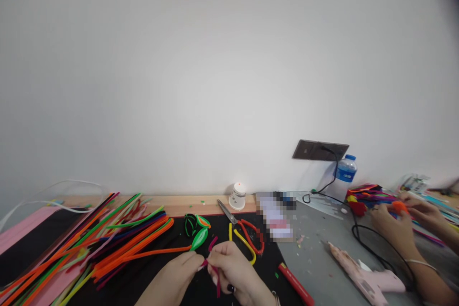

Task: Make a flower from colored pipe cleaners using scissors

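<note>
Both my hands meet at the bottom centre over a black mat (150, 277). My left hand (179, 275) and my right hand (233, 272) pinch a dark red pipe cleaner (215, 275) between their fingertips; one end sticks up, the other hangs down past my right fingers. Just beyond my left hand lies a green and orange pipe cleaner shape (197, 232) on an orange stem.
A fan of coloured pipe cleaners (89, 244) covers the left. Red-handled scissors (244, 232), a yellow pipe cleaner (247, 244), a red stick (296, 284) and a pink glue gun (362, 275) lie to the right. Another person's hands (398, 222) work at far right near a water bottle (344, 177).
</note>
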Available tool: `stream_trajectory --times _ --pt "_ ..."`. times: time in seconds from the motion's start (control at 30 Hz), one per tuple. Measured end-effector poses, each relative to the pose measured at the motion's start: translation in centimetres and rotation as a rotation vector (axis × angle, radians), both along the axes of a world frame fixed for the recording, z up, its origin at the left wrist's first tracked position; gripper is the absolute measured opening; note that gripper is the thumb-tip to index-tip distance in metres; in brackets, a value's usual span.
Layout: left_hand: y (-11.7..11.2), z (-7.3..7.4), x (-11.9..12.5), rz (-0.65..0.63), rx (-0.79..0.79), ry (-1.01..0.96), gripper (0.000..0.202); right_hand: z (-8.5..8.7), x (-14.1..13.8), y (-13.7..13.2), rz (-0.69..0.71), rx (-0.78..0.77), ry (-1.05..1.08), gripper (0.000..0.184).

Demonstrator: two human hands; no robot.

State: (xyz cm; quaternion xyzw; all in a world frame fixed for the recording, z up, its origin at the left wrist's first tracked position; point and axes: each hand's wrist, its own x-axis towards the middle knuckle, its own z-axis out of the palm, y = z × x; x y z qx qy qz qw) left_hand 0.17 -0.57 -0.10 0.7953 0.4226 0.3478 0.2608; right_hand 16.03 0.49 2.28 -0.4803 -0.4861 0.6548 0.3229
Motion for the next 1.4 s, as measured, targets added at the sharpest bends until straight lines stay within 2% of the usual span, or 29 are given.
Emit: stream_trajectory --times 0.07,0.1,0.13,0.2,0.23,0.27,0.37,0.43,0.5,0.6,0.7,0.87,1.03,1.2,1.3,1.4 --pt "-0.1 1.0 0.2 -0.027 -0.161 -0.142 0.032 0.7 0.7 0.2 0.092 0.029 0.078 0.031" --pt "-0.1 1.3 0.3 -0.031 -0.276 -0.231 0.033 1.0 0.9 0.2 0.072 0.098 0.091 0.033" --pt "-0.1 1.6 0.4 -0.039 -0.406 -0.331 0.034 1.4 1.1 0.3 0.008 0.196 0.075 0.029" --pt "0.1 1.4 0.5 -0.087 -0.635 -0.523 0.036 2.3 1.2 0.3 -0.173 0.427 -0.012 0.007" --pt "0.2 1.2 0.5 -0.115 -0.71 -0.604 0.036 2.7 1.2 0.2 -0.234 0.529 -0.065 0.008" --pt "0.3 0.9 0.5 -0.14 -0.756 -0.665 0.036 3.0 1.1 0.1 -0.26 0.607 -0.108 0.02" --pt "0.4 0.0 0.5 -0.169 -0.825 -0.761 0.035 3.5 0.9 -0.4 -0.149 0.701 -0.174 0.04" --pt "0.4 -0.3 0.5 -0.181 -0.864 -0.773 0.035 3.3 0.9 -0.5 -0.033 0.707 -0.189 0.036" --pt "0.3 -0.4 0.5 -0.204 -0.885 -0.765 0.034 2.8 0.9 -0.5 0.014 0.703 -0.205 0.025" --pt "0.3 -0.4 0.4 -0.234 -0.869 -0.711 0.033 1.9 1.0 -0.4 0.03 0.613 -0.214 0.015" --pt "0.3 -0.5 0.5 -0.246 -0.849 -0.651 0.036 1.4 1.2 -0.3 0.084 0.512 -0.214 0.015" --pt "0.2 -0.3 0.8 -0.177 -0.799 -0.524 0.042 1.4 1.2 -0.2 0.073 0.59 -0.252 0.012" --pt "-0.1 0.8 0.6 -0.102 -0.463 -0.235 0.04 0.9 1.1 -0.2 0.071 0.488 -0.208 0.012" --pt "-0.3 1.8 0.2 -0.114 -0.174 -0.002 0.036 0.8 1.1 -0.2 0.122 0.363 -0.065 0.015" --pt "-0.2 1.9 0.1 -0.139 -0.071 0.041 0.037 0.8 0.9 0.0 0.134 0.265 0.021 0.019" --pt "-0.1 2.1 0.0 -0.143 -0.109 -0.009 0.037 1.1 0.9 0.2 0.099 0.232 0.084 0.023"
